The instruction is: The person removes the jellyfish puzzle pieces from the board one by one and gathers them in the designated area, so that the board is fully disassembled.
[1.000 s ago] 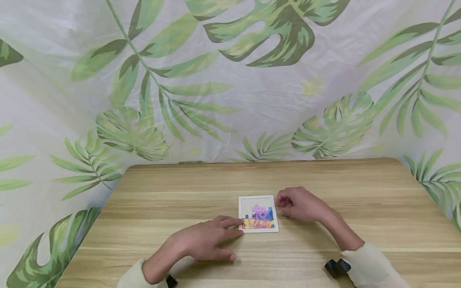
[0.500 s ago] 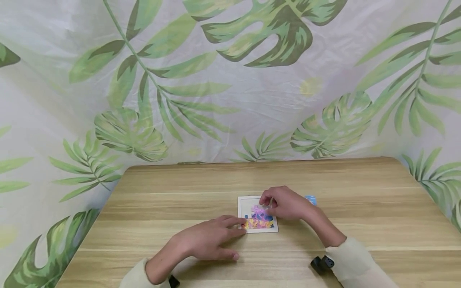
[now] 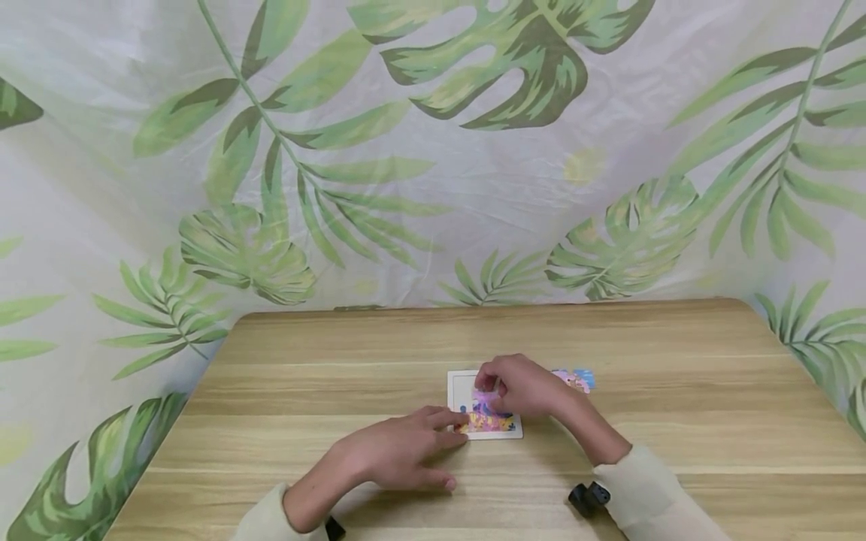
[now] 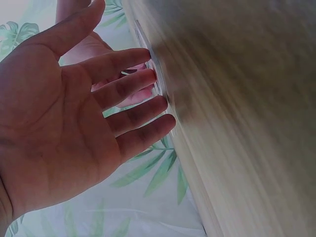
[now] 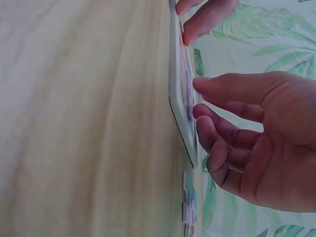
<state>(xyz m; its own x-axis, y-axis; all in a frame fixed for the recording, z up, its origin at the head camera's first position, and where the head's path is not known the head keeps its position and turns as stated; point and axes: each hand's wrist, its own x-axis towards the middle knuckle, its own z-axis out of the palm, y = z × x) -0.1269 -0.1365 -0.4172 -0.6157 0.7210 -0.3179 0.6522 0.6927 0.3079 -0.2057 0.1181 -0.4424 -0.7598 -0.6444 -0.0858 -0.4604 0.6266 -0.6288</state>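
Note:
A small square jigsaw puzzle with a white frame (image 3: 451,391) lies on the wooden table. Yellow, pink and blue pieces fill its lower part, while the pale upper left of the tray is bare. My left hand (image 3: 406,448) rests with extended fingers on the frame's lower left; its palm (image 4: 59,113) shows in the left wrist view. From the right, my right hand (image 3: 524,385) reaches over the puzzle, with thumb and curled fingers at a pink-purple puzzle piece (image 3: 483,397). In the right wrist view these fingertips (image 5: 201,109) are right at the puzzle's face, partly hiding the piece.
Loose blue and pink puzzle pieces (image 3: 578,378) lie on the table right of the frame, partly behind my right wrist. The wooden table (image 3: 325,361) ends at a leaf-patterned cloth (image 3: 379,188) behind it. A black device (image 3: 588,499) is strapped at my right sleeve.
My right hand has moved left from beside the frame onto the pieces in it, uncovering loose pieces on the table. My left hand has shifted slightly right along the frame.

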